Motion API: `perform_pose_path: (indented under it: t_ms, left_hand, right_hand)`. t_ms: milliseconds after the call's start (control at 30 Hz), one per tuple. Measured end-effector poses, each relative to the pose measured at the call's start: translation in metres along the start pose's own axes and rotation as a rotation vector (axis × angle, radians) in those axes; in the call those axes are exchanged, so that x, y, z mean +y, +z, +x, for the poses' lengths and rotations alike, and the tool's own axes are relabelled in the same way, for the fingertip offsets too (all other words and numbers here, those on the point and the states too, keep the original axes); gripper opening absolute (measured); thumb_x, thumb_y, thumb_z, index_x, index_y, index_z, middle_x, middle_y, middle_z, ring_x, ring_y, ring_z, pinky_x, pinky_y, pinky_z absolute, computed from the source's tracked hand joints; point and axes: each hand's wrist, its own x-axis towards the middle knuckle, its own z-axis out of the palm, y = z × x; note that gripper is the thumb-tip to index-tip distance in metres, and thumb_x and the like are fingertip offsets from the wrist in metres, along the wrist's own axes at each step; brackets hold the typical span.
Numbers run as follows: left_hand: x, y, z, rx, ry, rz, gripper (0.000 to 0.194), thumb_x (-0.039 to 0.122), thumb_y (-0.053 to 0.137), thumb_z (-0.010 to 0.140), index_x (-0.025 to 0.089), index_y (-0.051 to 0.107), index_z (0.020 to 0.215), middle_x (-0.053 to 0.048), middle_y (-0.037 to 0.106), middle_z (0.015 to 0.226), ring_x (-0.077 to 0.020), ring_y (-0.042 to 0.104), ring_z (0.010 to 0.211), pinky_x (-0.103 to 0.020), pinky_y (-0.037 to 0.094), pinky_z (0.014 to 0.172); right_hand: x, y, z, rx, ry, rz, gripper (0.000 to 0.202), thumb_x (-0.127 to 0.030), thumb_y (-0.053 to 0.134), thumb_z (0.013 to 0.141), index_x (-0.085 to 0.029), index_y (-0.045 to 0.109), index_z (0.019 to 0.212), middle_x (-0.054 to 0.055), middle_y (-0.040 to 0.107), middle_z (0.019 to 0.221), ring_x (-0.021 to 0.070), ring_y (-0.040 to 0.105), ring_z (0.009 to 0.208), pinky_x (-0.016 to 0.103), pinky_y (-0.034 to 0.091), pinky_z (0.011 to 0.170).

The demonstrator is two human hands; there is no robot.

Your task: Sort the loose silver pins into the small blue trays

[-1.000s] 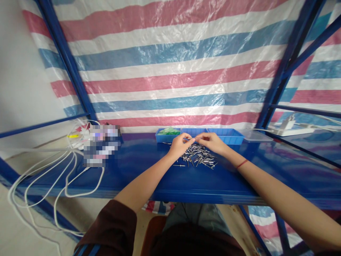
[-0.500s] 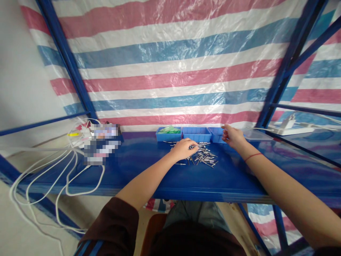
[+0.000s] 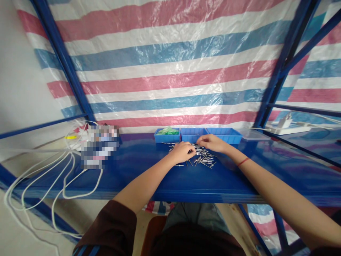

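Observation:
A loose pile of silvery blind rivets (image 3: pixel 204 159) lies on the blue shelf top (image 3: pixel 133 174). Over the pile's left side my left hand (image 3: pixel 182 153) rests with thumb and fingers curled together; what lies between them I cannot make out. My right hand (image 3: pixel 213 143) is at the far edge of the pile, fingertips closed and pointing left, close to the left hand. Whether it pinches a rivet is too small to see. Just behind are a middle blue bin (image 3: pixel 188 136) and a right blue bin (image 3: pixel 228 136), the middle one partly covered by my right hand.
A left blue bin (image 3: pixel 160 138) holds green and whitish pieces. White cables (image 3: pixel 69 170) and a blurred-out item (image 3: pixel 99 147) occupy the shelf's left end. On the right are a clear flat lid (image 3: pixel 254 134) and a white power strip (image 3: pixel 289 128). Blue posts frame the striped sheet behind.
My right hand has moved left and toward me, from the right bin to the rivet pile. My left hand has stayed over the pile. The view has shifted slightly.

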Motion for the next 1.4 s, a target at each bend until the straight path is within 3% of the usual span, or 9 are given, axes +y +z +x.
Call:
perform_pose_path:
  t_ms: [100,267,600,733,1033,1200,1400]
  left_hand:
    - [0.000,-0.001,0.000,0.042,-0.029,0.032,0.021,0.032,0.048,0.083,0.022,0.066,0.086,-0.005,0.062,0.096,-0.0199,0.056,0.092,-0.034,0.041,0.086]
    - [0.002,-0.003,-0.001,0.048,-0.053,0.062,0.021,0.030,0.043,0.086,0.021,0.061,0.087,-0.004,0.062,0.092,-0.0195,0.056,0.090,-0.032,0.042,0.080]
    - [0.006,-0.010,0.001,0.245,-0.135,-0.093,0.015,0.024,0.043,0.083,0.018,0.056,0.080,-0.002,0.062,0.081,-0.0153,0.057,0.077,-0.026,0.043,0.074]
    - [0.007,-0.012,0.001,0.250,-0.174,-0.105,0.015,0.023,0.042,0.082,0.018,0.055,0.075,-0.001,0.059,0.074,-0.0152,0.055,0.073,-0.026,0.043,0.072]
    - [0.008,-0.008,0.003,0.187,-0.175,-0.346,0.023,0.027,0.034,0.087,0.018,0.054,0.080,0.000,0.060,0.073,-0.0137,0.056,0.071,-0.026,0.043,0.071]
    - [0.010,-0.004,0.002,0.192,-0.132,-0.456,0.023,0.036,0.043,0.086,0.019,0.054,0.096,-0.002,0.064,0.085,-0.0141,0.059,0.077,-0.026,0.044,0.073]
    - [0.007,-0.003,0.004,0.212,-0.104,-0.435,0.022,0.036,0.046,0.085,0.017,0.055,0.087,-0.003,0.065,0.087,-0.0148,0.060,0.079,-0.027,0.045,0.074]
  right_hand:
    - [-0.004,0.003,-0.002,-0.110,-0.085,-0.046,0.018,-0.031,0.058,0.069,-0.018,0.069,0.074,0.002,0.066,0.072,0.0149,0.056,0.065,0.029,0.044,0.064]
    - [-0.010,0.005,-0.005,-0.154,-0.104,-0.041,0.019,-0.027,0.058,0.069,-0.018,0.069,0.081,0.002,0.067,0.078,0.0144,0.056,0.067,0.029,0.044,0.066]
    - [-0.005,0.006,-0.004,-0.211,-0.062,0.050,0.027,-0.041,0.061,0.070,-0.015,0.065,0.074,0.002,0.064,0.067,0.0131,0.055,0.062,0.029,0.043,0.064]
    - [-0.007,0.004,-0.003,-0.156,-0.072,0.073,0.036,-0.050,0.060,0.070,-0.014,0.066,0.073,0.002,0.063,0.066,0.0123,0.053,0.061,0.029,0.042,0.062]
    - [-0.018,0.002,-0.003,0.176,-0.008,0.253,0.038,-0.052,0.066,0.064,-0.016,0.064,0.074,0.002,0.062,0.068,0.0106,0.051,0.057,0.026,0.041,0.057]
    - [-0.020,0.003,-0.003,0.187,-0.029,0.247,0.038,-0.052,0.067,0.064,-0.015,0.062,0.069,0.001,0.060,0.063,0.0104,0.050,0.057,0.026,0.039,0.057]
    - [-0.019,0.007,-0.002,0.115,-0.056,0.256,0.037,-0.049,0.070,0.062,-0.014,0.062,0.070,0.001,0.061,0.063,0.0110,0.052,0.059,0.027,0.040,0.060]
